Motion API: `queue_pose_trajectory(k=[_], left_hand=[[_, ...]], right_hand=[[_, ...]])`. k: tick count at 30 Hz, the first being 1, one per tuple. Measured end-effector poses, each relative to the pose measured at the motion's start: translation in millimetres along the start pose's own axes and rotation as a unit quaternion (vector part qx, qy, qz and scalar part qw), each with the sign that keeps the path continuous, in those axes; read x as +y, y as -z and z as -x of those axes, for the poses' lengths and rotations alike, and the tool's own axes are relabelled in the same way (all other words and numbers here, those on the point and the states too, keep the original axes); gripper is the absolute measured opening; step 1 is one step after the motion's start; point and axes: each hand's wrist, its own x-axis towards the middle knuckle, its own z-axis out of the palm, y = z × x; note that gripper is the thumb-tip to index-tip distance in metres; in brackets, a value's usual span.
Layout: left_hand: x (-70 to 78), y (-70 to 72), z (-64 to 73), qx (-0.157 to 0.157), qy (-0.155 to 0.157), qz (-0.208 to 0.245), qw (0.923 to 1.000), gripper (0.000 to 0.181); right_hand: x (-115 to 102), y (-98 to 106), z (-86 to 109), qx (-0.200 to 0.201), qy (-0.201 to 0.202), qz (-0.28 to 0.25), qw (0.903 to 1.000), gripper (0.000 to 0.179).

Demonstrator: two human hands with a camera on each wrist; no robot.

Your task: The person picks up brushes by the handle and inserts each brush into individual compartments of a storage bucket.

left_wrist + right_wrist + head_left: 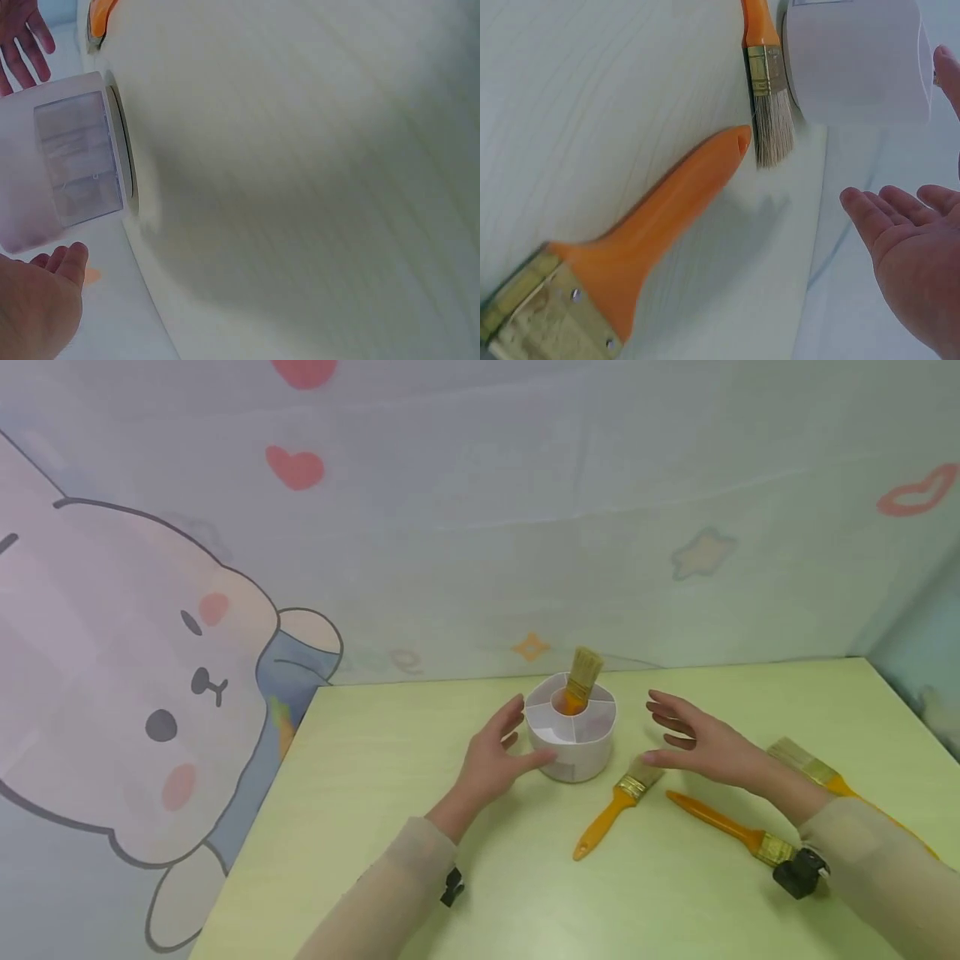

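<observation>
A white round divided holder (570, 747) stands on the table, with a paintbrush (584, 675) upright in its middle compartment, bristles up. To its left is my left hand (491, 762), fingers spread and loosely bent; its thumb lies in front of the holder's wall, and I cannot tell whether it touches. The left wrist view shows the holder's clear front panel (79, 157). My right hand (701, 743) hovers to the right of the holder, apart from it and holding nothing. Below its thumb lies a second paintbrush (611, 810), orange handle toward me.
Another paintbrush (723, 823) lies under the right forearm, its handle end pointing at the holder. A wider one (806, 764) is partly hidden behind that forearm. The pale green table (360, 810) meets a patterned cloth backdrop (480, 568) behind the holder.
</observation>
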Motion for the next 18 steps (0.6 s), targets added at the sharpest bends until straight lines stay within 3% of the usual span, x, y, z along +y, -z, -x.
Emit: queue_pose_trajectory(k=[7,18], left_hand=[[-2.1,0.3,-5.3,-0.004,-0.002,-0.001,1.0000,0.097],[-3.1,-1.5,-8.4,-0.013,0.013,0.002,0.9998,0.099]], right_hand=[[-8.4,4.4,20.1,-0.008,0.002,0.038,0.9992,0.085],[-18.1,-4.5,47.5,-0.013,-0.013,0.106,0.9942,0.083]])
